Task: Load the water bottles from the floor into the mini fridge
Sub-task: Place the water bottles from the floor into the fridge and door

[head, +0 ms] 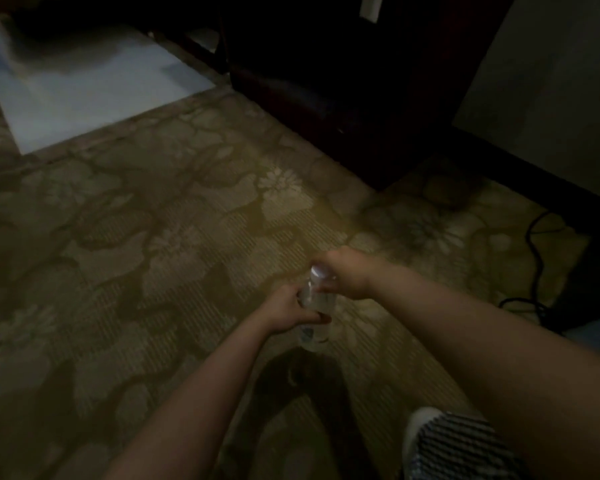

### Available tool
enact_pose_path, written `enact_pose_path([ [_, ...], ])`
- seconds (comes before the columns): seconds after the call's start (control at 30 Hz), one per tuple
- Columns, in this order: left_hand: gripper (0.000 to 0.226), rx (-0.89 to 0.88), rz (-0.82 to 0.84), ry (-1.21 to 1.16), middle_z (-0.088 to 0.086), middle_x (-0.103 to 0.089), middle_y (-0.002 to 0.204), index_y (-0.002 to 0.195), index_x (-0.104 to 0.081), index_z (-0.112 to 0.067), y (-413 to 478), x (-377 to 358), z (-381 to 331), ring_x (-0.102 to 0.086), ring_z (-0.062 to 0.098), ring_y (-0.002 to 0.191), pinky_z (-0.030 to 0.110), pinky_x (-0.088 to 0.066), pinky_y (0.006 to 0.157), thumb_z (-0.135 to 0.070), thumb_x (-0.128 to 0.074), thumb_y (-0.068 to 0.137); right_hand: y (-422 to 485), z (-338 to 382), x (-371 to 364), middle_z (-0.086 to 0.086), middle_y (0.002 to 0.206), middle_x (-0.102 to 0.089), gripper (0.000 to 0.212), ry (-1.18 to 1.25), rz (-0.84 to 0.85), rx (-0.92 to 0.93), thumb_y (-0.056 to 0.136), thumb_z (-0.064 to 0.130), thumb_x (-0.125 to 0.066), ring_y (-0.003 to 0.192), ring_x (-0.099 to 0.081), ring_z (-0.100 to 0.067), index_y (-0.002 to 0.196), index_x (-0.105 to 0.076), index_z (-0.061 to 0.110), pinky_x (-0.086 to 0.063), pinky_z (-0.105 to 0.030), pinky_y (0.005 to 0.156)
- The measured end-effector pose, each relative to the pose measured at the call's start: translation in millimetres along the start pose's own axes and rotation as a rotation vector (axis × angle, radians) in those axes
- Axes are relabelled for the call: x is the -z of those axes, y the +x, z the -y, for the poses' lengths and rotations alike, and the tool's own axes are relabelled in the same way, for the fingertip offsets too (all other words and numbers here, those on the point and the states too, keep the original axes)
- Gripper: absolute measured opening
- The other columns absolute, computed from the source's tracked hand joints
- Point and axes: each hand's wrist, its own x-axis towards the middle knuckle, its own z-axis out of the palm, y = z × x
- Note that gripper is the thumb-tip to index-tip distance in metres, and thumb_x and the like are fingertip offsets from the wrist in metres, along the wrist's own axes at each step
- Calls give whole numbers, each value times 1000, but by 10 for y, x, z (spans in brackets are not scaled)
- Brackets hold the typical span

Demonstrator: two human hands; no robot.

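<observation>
Bottle [317, 306] sits upright over the carpet [153, 254], my left hand [288, 311] wrapping its body, right hand [347, 277] fingers pinching its neck, steadying it for carrying, I judge.

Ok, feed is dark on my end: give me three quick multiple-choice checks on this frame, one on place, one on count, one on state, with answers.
1. Where is the black cable?
A. on the carpet at right
B. across the pale floor panel
C. round the bottle

2. How many water bottles show?
A. none
B. one
C. three

3. How is the water bottle held?
A. lying untouched on the carpet
B. by the right hand alone
C. by both hands

Answers:
1 A, it snakes over the carpet near the right edge.
2 B, only one clear bottle is visible.
3 C, the left hand grips its body and the right hand its top.
</observation>
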Motion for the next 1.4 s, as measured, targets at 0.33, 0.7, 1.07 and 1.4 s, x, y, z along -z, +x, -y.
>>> enact_pose_path([
  [0.33,37,-212,227,-80,-11,-66,94,99,-58,-27,-321,-31,-1418,-65,-2,85,19,-52,79,-6,-75,74,-1197,-189,906,0,100,-55,29,-240,-186,-3,93,35,-51,88,-53,-18,116,-51,16,-34,-28,64],
  [0.7,43,-432,369,-55,-4,-63,104,115,-53,-17,-537,-646,-2793,-65,-7,89,13,-53,74,0,-69,79,-2654,-847,1321,9,78,-49,19,-71,-472,-86,93,41,-50,67,-49,-9,96,-46,23,-38,-24,59],
  [1.07,62,-558,294,-116,-6,-60,119,125,-47,-32,-717,-1728,-3906,-56,13,115,39,-48,99,-32,-77,71,-3895,-1502,1178,1,77,-62,45,115,-1179,-316,81,55,-50,68,-57,-13,94,-59,13,-51,-38,65],
  [1.4,46,-630,368,-36,-14,-55,100,111,-57,-18,-825,-2763,-4530,-50,-1,90,13,-40,69,-25,-78,71,-4742,-2095,867,5,73,-60,26,361,-1391,-495,79,40,-68,65,-55,-5,87,-63,15,-43,-13,56],
])
